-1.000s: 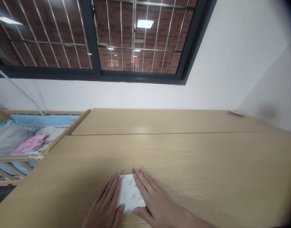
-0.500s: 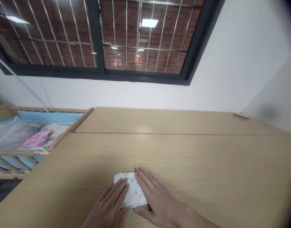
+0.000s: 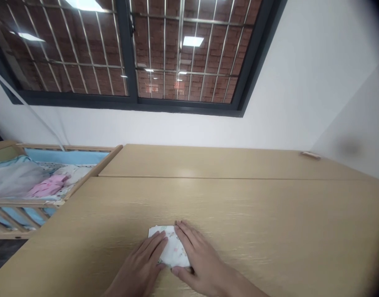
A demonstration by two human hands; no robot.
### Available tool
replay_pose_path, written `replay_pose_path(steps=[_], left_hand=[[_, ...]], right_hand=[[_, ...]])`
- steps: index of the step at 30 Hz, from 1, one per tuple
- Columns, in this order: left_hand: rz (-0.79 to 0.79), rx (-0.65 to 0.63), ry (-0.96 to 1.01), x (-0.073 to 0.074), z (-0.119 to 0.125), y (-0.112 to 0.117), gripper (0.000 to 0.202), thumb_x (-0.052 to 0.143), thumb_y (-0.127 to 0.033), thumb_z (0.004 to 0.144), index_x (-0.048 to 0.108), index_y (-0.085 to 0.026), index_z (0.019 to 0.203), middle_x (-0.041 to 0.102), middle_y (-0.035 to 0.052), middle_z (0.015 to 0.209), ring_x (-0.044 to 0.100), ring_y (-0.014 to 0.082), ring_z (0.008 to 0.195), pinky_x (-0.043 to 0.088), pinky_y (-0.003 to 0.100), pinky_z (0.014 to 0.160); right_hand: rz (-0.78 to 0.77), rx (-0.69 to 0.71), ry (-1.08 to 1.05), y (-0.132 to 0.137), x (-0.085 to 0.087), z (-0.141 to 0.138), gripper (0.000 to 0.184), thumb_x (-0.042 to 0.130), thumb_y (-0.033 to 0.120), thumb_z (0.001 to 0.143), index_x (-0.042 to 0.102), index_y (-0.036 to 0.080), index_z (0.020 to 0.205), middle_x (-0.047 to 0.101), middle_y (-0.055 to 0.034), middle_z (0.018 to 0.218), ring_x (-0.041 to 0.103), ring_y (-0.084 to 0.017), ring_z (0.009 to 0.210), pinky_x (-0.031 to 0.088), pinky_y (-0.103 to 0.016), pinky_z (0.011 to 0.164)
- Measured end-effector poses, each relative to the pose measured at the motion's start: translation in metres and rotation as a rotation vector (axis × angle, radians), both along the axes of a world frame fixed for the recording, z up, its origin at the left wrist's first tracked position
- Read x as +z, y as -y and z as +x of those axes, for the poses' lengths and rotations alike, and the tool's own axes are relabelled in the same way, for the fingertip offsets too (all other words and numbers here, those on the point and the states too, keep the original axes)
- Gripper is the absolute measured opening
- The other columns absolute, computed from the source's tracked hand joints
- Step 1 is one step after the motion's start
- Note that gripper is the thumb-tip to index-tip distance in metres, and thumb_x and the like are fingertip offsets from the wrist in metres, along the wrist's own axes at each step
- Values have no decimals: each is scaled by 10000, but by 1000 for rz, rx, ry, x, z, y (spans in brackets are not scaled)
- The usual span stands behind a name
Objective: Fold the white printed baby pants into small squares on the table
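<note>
Floral cloth (image 3: pixel 173 247) folded into small packet, corners slightly uneven, on wooden counter (image 3: pixel 254 218); left hand (image 3: pixel 138 266) and right hand (image 3: pixel 204 264) lie flat against it, ungripping, fingers extended.

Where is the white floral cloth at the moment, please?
In the head view, the white floral cloth lies on the light wooden tabletop between the left hand and right hand.

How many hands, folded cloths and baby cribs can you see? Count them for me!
Hands: 2 (left hand, right hand)
Folded white floral cloth: 1
Wooden baby crib: 1
Total: 4
</note>
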State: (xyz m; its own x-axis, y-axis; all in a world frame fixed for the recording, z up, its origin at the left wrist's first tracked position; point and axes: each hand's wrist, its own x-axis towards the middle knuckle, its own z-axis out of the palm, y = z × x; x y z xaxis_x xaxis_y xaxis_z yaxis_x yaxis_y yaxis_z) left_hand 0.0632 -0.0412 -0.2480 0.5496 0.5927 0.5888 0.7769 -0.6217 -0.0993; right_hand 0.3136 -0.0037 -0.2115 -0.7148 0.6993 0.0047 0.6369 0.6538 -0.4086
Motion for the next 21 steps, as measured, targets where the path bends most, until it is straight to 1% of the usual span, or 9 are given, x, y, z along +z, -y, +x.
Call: replay_pose_path(steps=[3, 8, 10, 12, 14, 17, 18, 19, 21], left_hand=[[27, -1, 9, -3, -1, 0, 462, 331, -307, 1071, 387, -146, 1500, 654, 87, 1341, 631, 177, 1219, 553, 265, 975], [63, -29, -8, -3, -3, 2, 535, 327, -289, 1069, 239, -151, 1578, 656, 88, 1338, 633, 176, 1218, 549, 255, 980], [77, -43, 0, -2, -5, 2, 535, 317, -272, 1069, 222, -154, 1582, 665, 85, 1325, 644, 175, 1200, 557, 257, 966], [85, -66, 11, -1, -7, 3, 515, 315, -204, 1052, 269, -157, 1563, 670, 84, 1316, 648, 174, 1193, 561, 263, 963], [83, -93, 18, 0, -8, 3, 504, 328, -104, 998, 382, -152, 1497, 672, 83, 1311, 643, 173, 1201, 553, 266, 978], [76, -103, 65, 2, -7, 3, 470, 353, -40, 927, 511, -155, 1355, 703, 73, 1256, 666, 169, 1159, 555, 264, 973], [53, -96, 99, 3, -6, 3, 445, 354, -45, 931, 526, -165, 1324, 716, 66, 1226, 683, 165, 1124, 562, 261, 957], [5, -87, 138, 4, -4, 4, 420, 353, -60, 945, 535, -179, 1304, 726, 58, 1199, 696, 160, 1088, 570, 257, 937], [-161, -60, 237, 8, 0, 6, 364, 346, -114, 984, 556, -214, 1264, 736, 42, 1156, 712, 154, 1031, 582, 255, 901]], right_hand=[[7, -22, -27, 2, -2, 0, 841, 526, 571, 954, 244, 110, 1598, 209, -162, 1650, 187, -336, 1524, 229, -503, 1244], [2, -24, -32, 5, -1, 0, 836, 529, 569, 950, 257, 111, 1594, 217, -164, 1647, 197, -344, 1521, 228, -515, 1242], [-2, -24, -31, 5, 0, 0, 835, 561, 559, 932, 288, 114, 1584, 237, -165, 1641, 215, -346, 1515, 230, -513, 1241], [2, -40, -43, 5, 2, -1, 828, 602, 544, 908, 332, 122, 1567, 284, -170, 1625, 259, -348, 1498, 246, -507, 1234], [9, -54, -63, 6, 3, -1, 820, 620, 535, 897, 352, 128, 1556, 331, -179, 1603, 304, -348, 1477, 264, -509, 1222], [11, -19, -89, 8, 3, 1, 905, 696, 576, 831, 351, 158, 1555, 269, -188, 1625, 270, -388, 1480, 274, -543, 1201], [12, 4, -107, 9, 3, 1, 886, 719, 550, 818, 373, 177, 1542, 266, -183, 1627, 271, -392, 1476, 286, -542, 1191], [14, 27, -136, 9, 4, 1, 809, 721, 487, 827, 412, 194, 1515, 309, -175, 1607, 308, -381, 1458, 312, -526, 1176], [8, 67, -218, 8, 6, 0, 552, 646, 304, 873, 519, 214, 1403, 505, -146, 1462, 463, -316, 1343, 388, -459, 1116]])
